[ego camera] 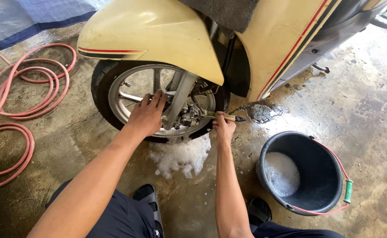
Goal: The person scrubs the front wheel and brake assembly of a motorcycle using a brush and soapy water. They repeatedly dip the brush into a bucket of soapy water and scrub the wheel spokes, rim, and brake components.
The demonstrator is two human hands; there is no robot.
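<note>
A cream scooter with a red and black stripe stands before me, its front wheel (114,94) under the front fender (149,39). My left hand (148,115) rests flat on the silver spokes, fingers spread toward the hub. My right hand (224,127) grips a small brush (229,117) with a wooden handle, its bristle end pushed in at the brake caliper (190,115) beside the fork leg. White foam (180,156) lies on the wet concrete under the wheel.
A black bucket (319,200) with soapy water, a red wire handle and a green grip stands at the right. A pink hose (21,105) lies coiled at the left. A blue tarp (30,17) covers the far left. My sandalled feet are at the bottom.
</note>
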